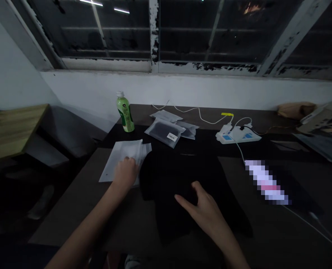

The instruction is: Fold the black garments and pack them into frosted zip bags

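Note:
A black cloth (pixel 183 172) lies spread on the dark table, its folds hard to make out. My right hand (pixel 203 207) rests over its middle, thumb and fingers apart, holding nothing. To the cloth's left are translucent plastic bags (pixel 112 160), partly overlapping. My left hand (pixel 126 172) is on these bags with its fingers curled in; whether it pinches the plastic is hidden. Behind the cloth, several packed translucent pouches (pixel 162 130) lie in a pile, the front one bearing a white label.
A green bottle (pixel 125 114) stands at the back left. A white power strip (pixel 239 135) with plugs and cables sits at the back right. A lit, pixelated screen (pixel 267 183) lies right of the cloth. Brown packaging (pixel 296 110) is at the far right.

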Motion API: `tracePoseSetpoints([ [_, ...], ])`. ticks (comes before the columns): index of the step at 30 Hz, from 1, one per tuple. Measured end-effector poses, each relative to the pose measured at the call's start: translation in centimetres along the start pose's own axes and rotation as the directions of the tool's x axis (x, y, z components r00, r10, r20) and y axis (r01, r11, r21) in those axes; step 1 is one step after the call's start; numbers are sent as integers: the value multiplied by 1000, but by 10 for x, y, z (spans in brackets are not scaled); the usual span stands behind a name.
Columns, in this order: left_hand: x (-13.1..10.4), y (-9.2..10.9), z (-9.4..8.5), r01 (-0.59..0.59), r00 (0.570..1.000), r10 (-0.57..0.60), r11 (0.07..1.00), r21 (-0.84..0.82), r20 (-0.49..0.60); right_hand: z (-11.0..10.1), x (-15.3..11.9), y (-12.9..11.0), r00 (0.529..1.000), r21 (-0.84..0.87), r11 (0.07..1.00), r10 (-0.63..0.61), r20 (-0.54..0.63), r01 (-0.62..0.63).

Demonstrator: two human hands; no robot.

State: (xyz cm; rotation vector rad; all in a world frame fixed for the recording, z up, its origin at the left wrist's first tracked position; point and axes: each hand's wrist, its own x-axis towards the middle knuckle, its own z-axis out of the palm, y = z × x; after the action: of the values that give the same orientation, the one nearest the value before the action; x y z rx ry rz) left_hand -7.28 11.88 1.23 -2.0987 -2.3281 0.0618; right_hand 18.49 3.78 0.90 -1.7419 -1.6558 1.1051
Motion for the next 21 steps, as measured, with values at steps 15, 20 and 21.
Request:
tracePoseSetpoints([
  [15, -46, -2, -75, 122, 943, -95, 990, 67, -319, -56, 12, 11, 960, 476, 872, -25, 279, -116],
  [20, -53, 29, -82, -163, 945, 174, 985, 65, -278, -73, 23, 33, 961, 139, 977, 124, 249, -163],
  [21, -51, 38, -80, -222, 943, 228, 974, 54, -240, -72, 24, 34, 962, 116, 982, 119, 247, -151],
])
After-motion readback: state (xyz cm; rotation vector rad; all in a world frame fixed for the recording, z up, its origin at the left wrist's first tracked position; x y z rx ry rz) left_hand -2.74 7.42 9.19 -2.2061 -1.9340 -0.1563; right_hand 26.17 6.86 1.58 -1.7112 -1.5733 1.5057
